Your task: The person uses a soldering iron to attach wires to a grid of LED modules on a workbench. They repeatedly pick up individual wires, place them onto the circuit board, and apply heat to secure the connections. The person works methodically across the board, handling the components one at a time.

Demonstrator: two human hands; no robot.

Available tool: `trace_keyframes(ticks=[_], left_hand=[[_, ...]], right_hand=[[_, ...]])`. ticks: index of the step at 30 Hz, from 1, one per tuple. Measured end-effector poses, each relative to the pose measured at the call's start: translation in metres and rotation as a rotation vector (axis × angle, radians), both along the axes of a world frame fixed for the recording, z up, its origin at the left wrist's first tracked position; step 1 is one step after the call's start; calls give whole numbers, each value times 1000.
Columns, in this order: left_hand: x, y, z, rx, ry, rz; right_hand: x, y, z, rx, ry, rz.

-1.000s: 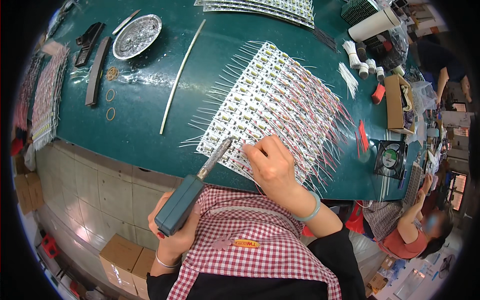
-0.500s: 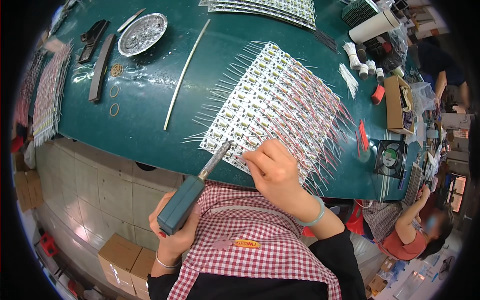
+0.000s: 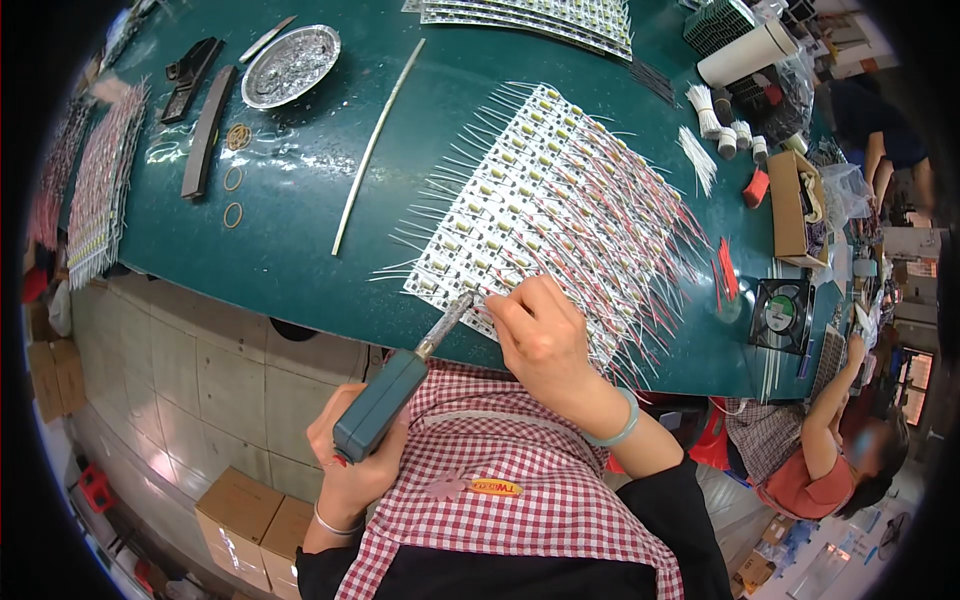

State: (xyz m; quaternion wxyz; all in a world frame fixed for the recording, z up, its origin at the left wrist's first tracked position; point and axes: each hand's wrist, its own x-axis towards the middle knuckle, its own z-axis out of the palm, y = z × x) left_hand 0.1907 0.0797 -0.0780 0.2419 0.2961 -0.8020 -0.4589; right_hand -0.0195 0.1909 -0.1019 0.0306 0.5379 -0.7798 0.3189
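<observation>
My left hand (image 3: 365,445) is wrapped round the dark green handle of a soldering iron (image 3: 385,398). Its metal tip points up and right, reaching the near corner of a white circuit board panel (image 3: 425,285). My right hand (image 3: 545,330) hovers over that near edge, thumb and forefinger pinched on a thin wire (image 3: 487,292) right beside the tip. Most of the wire is hidden by the fingers. Rows of small yellowish parts cover the panel. White wires stick out along its left side, and many red and white wires (image 3: 640,220) fan out on the right.
A foil-like dish (image 3: 290,68), a grey bar (image 3: 208,135), rubber bands (image 3: 238,136) and a thin stick (image 3: 375,150) lie to the left. More panels (image 3: 530,22) are stacked at the back. On the right are red wires (image 3: 727,268), a fan (image 3: 782,315) and a cardboard box (image 3: 790,210). A co-worker (image 3: 820,450) sits farther right.
The iron and my left hand have shifted slightly right, bringing the tip closer to my right fingers. My right hand has moved a little, still pinched. The co-worker's arm has risen.
</observation>
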Motion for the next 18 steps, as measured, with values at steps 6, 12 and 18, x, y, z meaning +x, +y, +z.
trace_keyframes(ticks=[6,12,18], left_hand=[[0,1,0,64,-16,13],[13,-2,-1,67,-51,15],[12,2,1,195,-67,112]], right_hand=[[1,0,-2,17,16,-4],[2,0,-3,16,11,-2],[2,2,-5,29,27,-26]])
